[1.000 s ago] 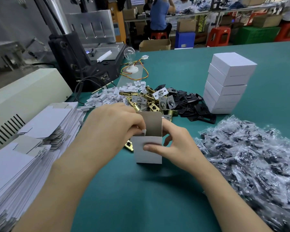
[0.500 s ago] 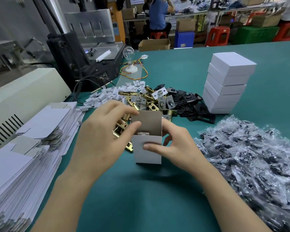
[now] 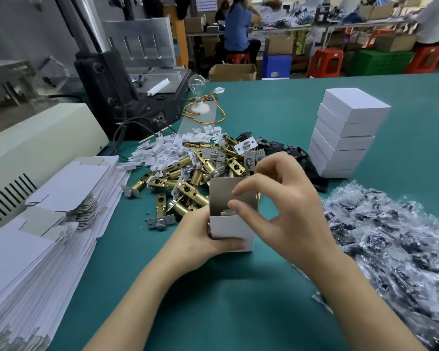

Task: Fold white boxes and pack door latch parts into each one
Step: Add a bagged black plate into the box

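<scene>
where a moment ago the right hand steadied it and the left worked at its mouth, the open white box now stands upright on the counter in the grip of the left hand, whose fingers curl round its lower front edge. the right hand has come over the box's mouth, thumb and forefinger bent and slightly apart just above the opening; whether they pinch anything cannot be told. a pale metal plate shows inside the box, so one latch part seems already packed. the swap suggests the next part, or the closing of the flaps, falls to the right hand. just behind the box lies the heap of brass latches; behind and to its right, a stack of closed boxes; to its left, flat blanks; to its right, bagged parts.
</scene>
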A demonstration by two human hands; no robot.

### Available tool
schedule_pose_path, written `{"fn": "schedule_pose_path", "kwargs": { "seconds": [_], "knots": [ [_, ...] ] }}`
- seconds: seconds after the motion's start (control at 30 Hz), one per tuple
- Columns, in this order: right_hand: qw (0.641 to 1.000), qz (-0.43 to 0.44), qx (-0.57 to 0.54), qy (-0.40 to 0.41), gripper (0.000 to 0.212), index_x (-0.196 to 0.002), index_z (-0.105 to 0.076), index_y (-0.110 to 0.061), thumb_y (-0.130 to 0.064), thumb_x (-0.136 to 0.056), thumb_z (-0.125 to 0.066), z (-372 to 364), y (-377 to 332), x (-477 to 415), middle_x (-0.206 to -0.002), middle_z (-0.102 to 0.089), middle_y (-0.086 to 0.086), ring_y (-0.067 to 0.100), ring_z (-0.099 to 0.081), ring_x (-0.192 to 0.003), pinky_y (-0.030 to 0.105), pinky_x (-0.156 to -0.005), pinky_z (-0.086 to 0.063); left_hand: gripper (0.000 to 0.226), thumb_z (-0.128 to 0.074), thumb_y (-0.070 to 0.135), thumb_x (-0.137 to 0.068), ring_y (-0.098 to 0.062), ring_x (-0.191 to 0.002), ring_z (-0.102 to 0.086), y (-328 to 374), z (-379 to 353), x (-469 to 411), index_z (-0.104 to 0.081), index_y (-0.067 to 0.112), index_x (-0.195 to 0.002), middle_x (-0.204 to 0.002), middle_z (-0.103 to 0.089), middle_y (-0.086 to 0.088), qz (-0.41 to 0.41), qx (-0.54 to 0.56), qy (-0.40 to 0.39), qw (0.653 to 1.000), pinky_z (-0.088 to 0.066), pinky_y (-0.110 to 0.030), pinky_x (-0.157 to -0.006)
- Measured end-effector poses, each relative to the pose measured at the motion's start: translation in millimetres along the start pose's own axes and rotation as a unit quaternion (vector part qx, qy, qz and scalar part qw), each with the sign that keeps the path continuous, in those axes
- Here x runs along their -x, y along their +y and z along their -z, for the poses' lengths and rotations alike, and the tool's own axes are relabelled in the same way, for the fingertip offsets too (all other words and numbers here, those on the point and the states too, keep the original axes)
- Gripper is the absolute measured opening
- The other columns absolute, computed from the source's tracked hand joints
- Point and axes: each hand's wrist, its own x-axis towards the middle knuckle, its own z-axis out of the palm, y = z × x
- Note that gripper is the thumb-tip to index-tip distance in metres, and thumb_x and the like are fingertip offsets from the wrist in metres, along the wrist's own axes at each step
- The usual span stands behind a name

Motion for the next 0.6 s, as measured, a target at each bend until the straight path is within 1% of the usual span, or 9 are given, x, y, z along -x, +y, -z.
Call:
{"fn": "schedule_pose_path", "kwargs": {
  "seconds": [0.07, 0.13, 0.2, 0.27, 0.33, 0.4, 0.47, 0.53, 0.6],
  "knots": [
    [0.994, 0.016, 0.09, -0.062, 0.013, -0.086, -0.075, -0.016, -0.027, -0.084, -0.083, 4, -7, -7, -0.092, -0.049, 0.002, 0.02, -0.047, -0.084, 0.03, -0.07, -0.038, 0.044, -0.093, 0.041, -0.065, -0.001, -0.091, -0.073, -1, -4, 5, -0.069, 0.046, -0.102, -0.1, -0.078, 0.013, -0.012, 0.001, 0.028, 1.0, -0.054, -0.015, -0.072],
    [0.982, 0.019, 0.139, -0.123, 0.008, -0.085, -0.076, -0.023, -0.028, -0.084, -0.082, 9, -14, -17, -0.082, -0.05, -0.004, 0.02, -0.051, -0.072, 0.028, -0.06, -0.03, 0.048, -0.091, 0.044, -0.066, 0.001, -0.093, -0.071, -2, -8, 9, -0.066, 0.053, -0.105, -0.102, -0.076, 0.021, -0.03, -0.012, 0.059, 0.998, -0.053, -0.013, -0.073],
    [0.966, 0.026, 0.187, -0.178, 0.002, -0.091, -0.076, -0.034, -0.035, -0.091, -0.073, 17, -20, -29, -0.082, -0.057, -0.008, 0.02, -0.06, -0.076, 0.029, -0.056, -0.025, 0.047, -0.091, 0.041, -0.069, 0.003, -0.094, -0.07, -2, -9, 11, -0.067, 0.052, -0.108, -0.103, -0.075, 0.025, -0.057, -0.022, 0.075, 0.995, -0.051, -0.01, -0.074],
    [0.949, 0.027, 0.231, -0.214, 0.011, -0.1, -0.072, -0.039, -0.044, -0.096, -0.063, 23, -23, -41, -0.091, -0.058, -0.008, 0.019, -0.059, -0.085, 0.03, -0.056, -0.03, 0.046, -0.091, 0.043, -0.07, 0.002, -0.092, -0.068, 0, -7, 13, -0.068, 0.045, -0.11, -0.103, -0.075, 0.024, -0.089, -0.03, 0.109, 0.99, -0.048, -0.009, -0.071],
    [0.935, 0.017, 0.266, -0.232, 0.013, -0.103, -0.07, -0.038, -0.046, -0.096, -0.062, 30, -22, -52, -0.092, -0.06, -0.007, 0.022, -0.059, -0.086, 0.03, -0.06, -0.037, 0.047, -0.088, 0.051, -0.072, -0.001, -0.091, -0.066, 2, -1, 15, -0.07, 0.039, -0.113, -0.102, -0.073, 0.023, -0.119, -0.056, 0.151, 0.98, -0.045, -0.009, -0.069],
    [0.923, -0.016, 0.286, -0.255, 0.013, -0.101, -0.07, -0.037, -0.046, -0.093, -0.066, 37, -20, -57, -0.089, -0.066, -0.005, 0.025, -0.061, -0.084, 0.03, -0.063, -0.045, 0.049, -0.083, 0.061, -0.072, -0.004, -0.089, -0.065, 1, 6, 19, -0.068, 0.039, -0.113, -0.101, -0.071, 0.023, -0.132, -0.099, 0.172, 0.971, -0.046, -0.013, -0.066],
    [0.913, -0.052, 0.28, -0.292, 0.013, -0.102, -0.069, -0.039, -0.045, -0.091, -0.069, 39, -18, -57, -0.086, -0.065, -0.006, 0.026, -0.062, -0.084, 0.031, -0.066, -0.049, 0.052, -0.077, 0.07, -0.072, -0.007, -0.088, -0.063, 0, 9, 21, -0.065, 0.041, -0.114, -0.099, -0.07, 0.022, -0.123, -0.149, 0.155, 0.969, -0.05, -0.023, -0.067],
    [0.906, -0.061, 0.261, -0.326, 0.014, -0.106, -0.069, -0.045, -0.042, -0.092, -0.068, 35, -19, -55, -0.087, -0.065, -0.008, 0.025, -0.064, -0.087, 0.031, -0.069, -0.05, 0.054, -0.075, 0.072, -0.073, -0.008, -0.09, -0.063, -3, 8, 21, -0.065, 0.04, -0.115, -0.1, -0.069, 0.02, -0.115, -0.18, 0.127, 0.969, -0.054, -0.038, -0.069],
    [0.898, -0.053, 0.245, -0.362, 0.017, -0.107, -0.072, -0.041, -0.035, -0.092, -0.065, 28, -18, -53, -0.089, -0.069, -0.006, 0.025, -0.066, -0.089, 0.033, -0.074, -0.055, 0.056, -0.077, 0.071, -0.072, -0.008, -0.095, -0.063, -4, 5, 21, -0.063, 0.043, -0.119, -0.104, -0.068, 0.022, -0.104, -0.163, 0.111, 0.975, -0.056, -0.043, -0.072]
  ]
}}
